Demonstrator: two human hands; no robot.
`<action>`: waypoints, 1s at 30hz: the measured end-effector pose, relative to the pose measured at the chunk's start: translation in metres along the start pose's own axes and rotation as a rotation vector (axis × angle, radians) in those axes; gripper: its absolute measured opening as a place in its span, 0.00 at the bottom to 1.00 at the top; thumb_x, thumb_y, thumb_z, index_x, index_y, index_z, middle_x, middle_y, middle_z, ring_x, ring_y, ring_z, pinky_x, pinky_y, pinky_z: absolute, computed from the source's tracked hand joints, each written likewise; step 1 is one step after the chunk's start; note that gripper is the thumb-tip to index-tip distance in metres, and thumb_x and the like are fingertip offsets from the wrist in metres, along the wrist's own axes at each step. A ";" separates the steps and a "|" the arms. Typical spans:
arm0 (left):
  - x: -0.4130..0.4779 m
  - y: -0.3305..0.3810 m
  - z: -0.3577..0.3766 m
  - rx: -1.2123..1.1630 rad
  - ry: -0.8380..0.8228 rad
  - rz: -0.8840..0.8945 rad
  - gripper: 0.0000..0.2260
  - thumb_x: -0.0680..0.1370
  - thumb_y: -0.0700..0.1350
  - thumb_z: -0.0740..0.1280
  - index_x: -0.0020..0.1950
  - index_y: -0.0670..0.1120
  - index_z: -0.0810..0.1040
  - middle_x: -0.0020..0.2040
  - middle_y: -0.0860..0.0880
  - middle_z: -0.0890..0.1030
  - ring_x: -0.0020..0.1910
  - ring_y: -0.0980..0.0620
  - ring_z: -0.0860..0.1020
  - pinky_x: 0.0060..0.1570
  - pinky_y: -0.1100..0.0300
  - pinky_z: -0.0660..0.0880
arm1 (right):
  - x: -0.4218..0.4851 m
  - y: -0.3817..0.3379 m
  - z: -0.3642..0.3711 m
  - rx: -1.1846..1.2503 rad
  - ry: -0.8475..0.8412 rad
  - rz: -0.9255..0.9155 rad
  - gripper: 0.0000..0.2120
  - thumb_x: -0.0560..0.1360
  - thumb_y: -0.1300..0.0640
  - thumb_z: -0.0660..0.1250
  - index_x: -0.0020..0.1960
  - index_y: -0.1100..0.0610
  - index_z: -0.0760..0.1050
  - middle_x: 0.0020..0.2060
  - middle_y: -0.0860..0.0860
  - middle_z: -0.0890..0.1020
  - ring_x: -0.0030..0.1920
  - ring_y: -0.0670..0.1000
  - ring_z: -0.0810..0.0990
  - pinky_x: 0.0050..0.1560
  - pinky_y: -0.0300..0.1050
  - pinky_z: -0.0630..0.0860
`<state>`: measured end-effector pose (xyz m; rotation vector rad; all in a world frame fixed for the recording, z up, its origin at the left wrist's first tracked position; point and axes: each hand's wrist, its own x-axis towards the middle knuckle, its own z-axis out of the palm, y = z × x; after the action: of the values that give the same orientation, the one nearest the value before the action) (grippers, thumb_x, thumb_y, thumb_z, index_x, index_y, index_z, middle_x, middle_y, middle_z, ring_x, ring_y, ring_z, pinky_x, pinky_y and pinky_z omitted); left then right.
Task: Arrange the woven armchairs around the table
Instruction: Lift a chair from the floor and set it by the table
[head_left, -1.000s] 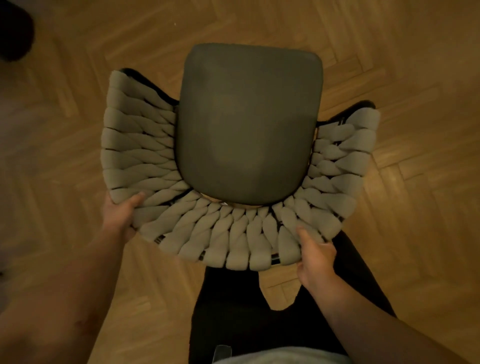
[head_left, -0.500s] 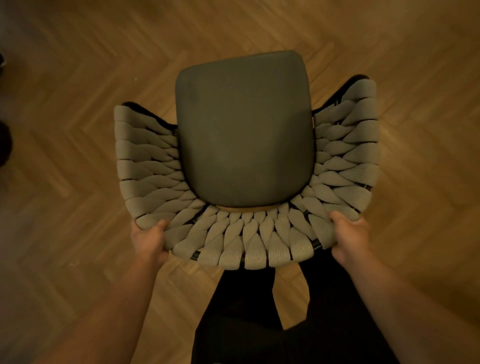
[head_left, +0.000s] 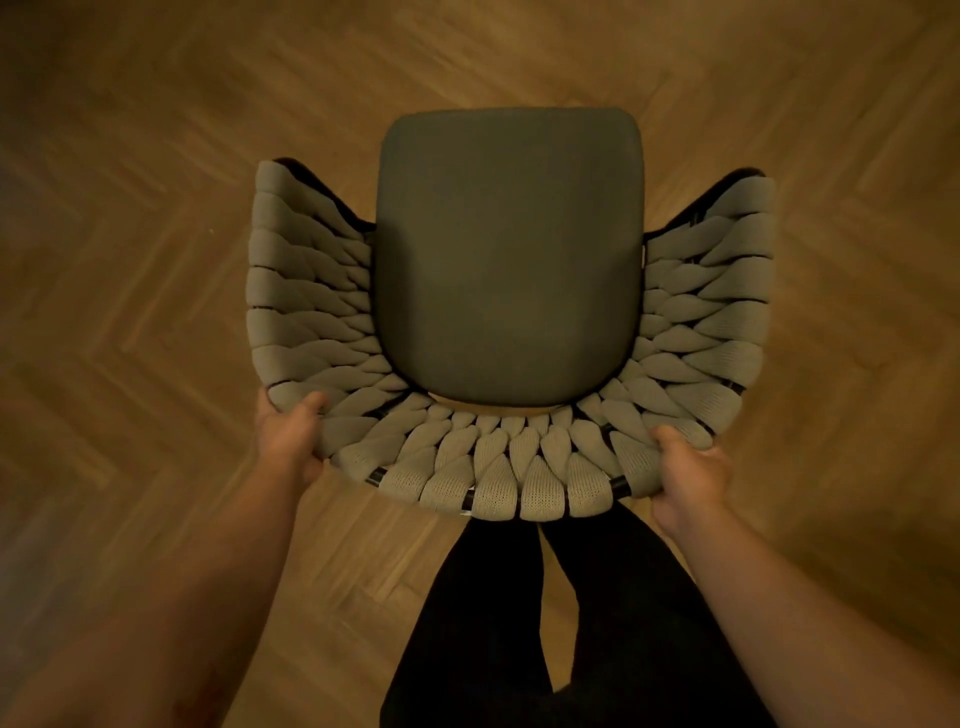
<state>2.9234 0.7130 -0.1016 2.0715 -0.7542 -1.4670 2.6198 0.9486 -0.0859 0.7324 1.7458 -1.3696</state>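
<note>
Here, the left hand (head_left: 291, 441) grips the curved top rim of the woven armchair (head_left: 511, 457) at its rear left corner, thumb lying on the woven bands. The right hand (head_left: 688, 473) clasps the rear right corner the same way. The chair sits directly before the person, backrest nearest, its dark seat cushion (head_left: 509, 260) pointing away over the herringbone parquet floor (head_left: 156, 260). Whether its legs touch the floor cannot be told. Dark trouser legs (head_left: 623, 623) show just behind the backrest.

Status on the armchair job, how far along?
Done: nothing visible; only parquet floor, no table in view. In hand: left hand and right hand grip the back rim of one woven armchair. Left: getting it to the table, plus any others.
</note>
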 end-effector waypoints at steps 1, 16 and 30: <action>0.004 0.008 0.010 -0.006 -0.023 0.006 0.20 0.78 0.39 0.70 0.66 0.56 0.73 0.56 0.48 0.81 0.55 0.43 0.82 0.55 0.41 0.80 | 0.002 -0.002 0.000 0.022 0.010 0.005 0.09 0.77 0.64 0.70 0.54 0.55 0.76 0.46 0.52 0.82 0.46 0.52 0.82 0.42 0.49 0.80; 0.044 0.090 0.090 0.055 -0.188 0.092 0.21 0.81 0.59 0.65 0.72 0.53 0.72 0.60 0.49 0.81 0.58 0.45 0.82 0.52 0.47 0.81 | -0.027 0.035 0.062 0.478 0.257 0.085 0.12 0.72 0.55 0.75 0.55 0.53 0.82 0.52 0.55 0.86 0.53 0.57 0.85 0.56 0.62 0.82; 0.076 0.118 0.098 0.190 -0.357 0.121 0.25 0.81 0.62 0.61 0.77 0.54 0.68 0.65 0.47 0.78 0.60 0.43 0.79 0.60 0.42 0.77 | -0.046 0.054 0.089 0.619 0.395 0.049 0.05 0.76 0.57 0.71 0.49 0.53 0.76 0.48 0.55 0.83 0.46 0.56 0.84 0.40 0.52 0.82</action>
<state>2.8325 0.5681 -0.1049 1.8759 -1.1761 -1.7779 2.7089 0.8770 -0.0843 1.4527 1.5639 -1.8473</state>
